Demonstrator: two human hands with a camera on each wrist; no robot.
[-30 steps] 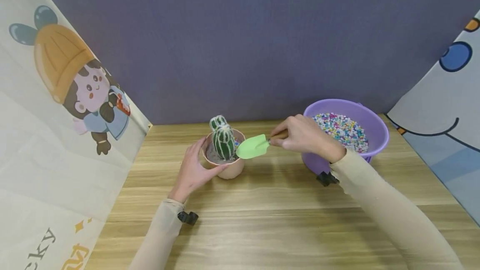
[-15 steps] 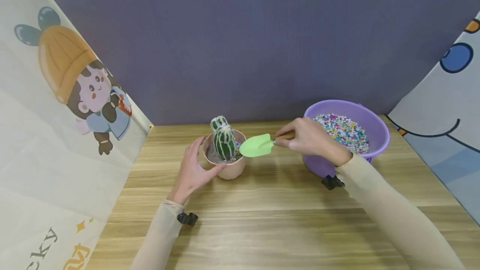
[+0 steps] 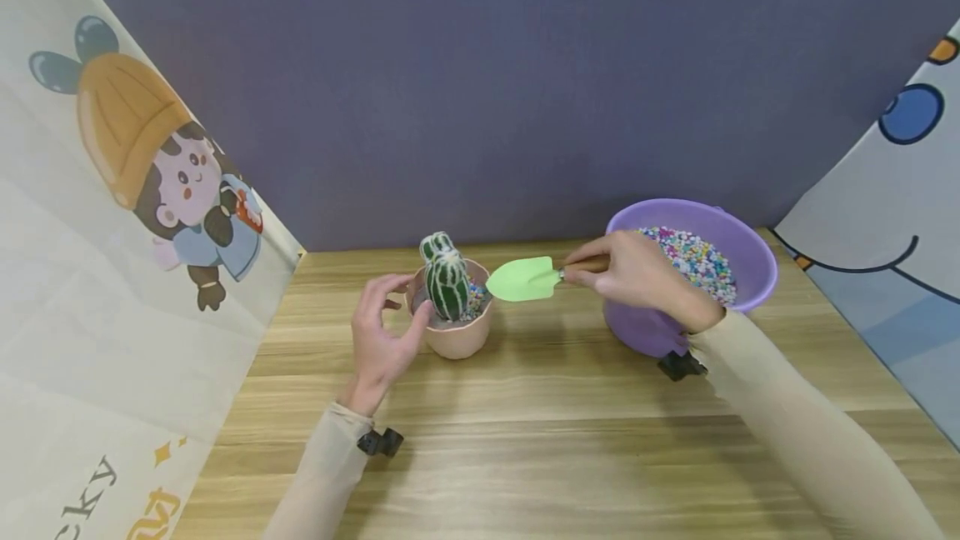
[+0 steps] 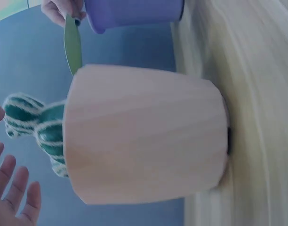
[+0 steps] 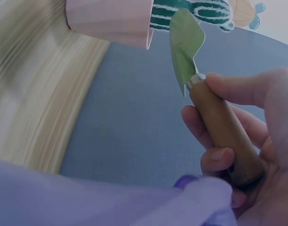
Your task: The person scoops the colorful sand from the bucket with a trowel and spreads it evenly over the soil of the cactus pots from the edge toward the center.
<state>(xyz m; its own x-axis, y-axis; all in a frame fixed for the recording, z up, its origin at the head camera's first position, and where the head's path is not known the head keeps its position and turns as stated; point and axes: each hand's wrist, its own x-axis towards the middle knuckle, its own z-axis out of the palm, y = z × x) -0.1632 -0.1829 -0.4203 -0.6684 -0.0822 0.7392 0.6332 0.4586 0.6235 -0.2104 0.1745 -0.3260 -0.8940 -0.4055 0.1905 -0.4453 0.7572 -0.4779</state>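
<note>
My right hand (image 3: 633,272) grips the wooden handle (image 5: 224,127) of a small trowel. The trowel's light green blade (image 3: 525,280) points left, its tip at the right side of the pot in the head view. A pale pink pot (image 3: 459,340) stands on the table, holding a green, white-striped cactus (image 3: 447,286) and colourful beads (image 3: 476,300) beside it. My left hand (image 3: 384,344) hovers at the pot's left rim, thumb and fingers spread. In the left wrist view, the fingers (image 4: 14,193) are apart from the pot, with nothing between them.
A purple bucket (image 3: 637,332) filled with multicoloured beads (image 3: 693,261) stands at the back right, partly behind my right hand. A dark blue wall (image 3: 480,90) rises behind the wooden table (image 3: 525,448). Printed white panels (image 3: 90,290) flank both sides.
My right hand has drawn the trowel rightward, away from the pot and toward the bucket. My left hand has let go of the pot, its thumb now lifted off the front.
</note>
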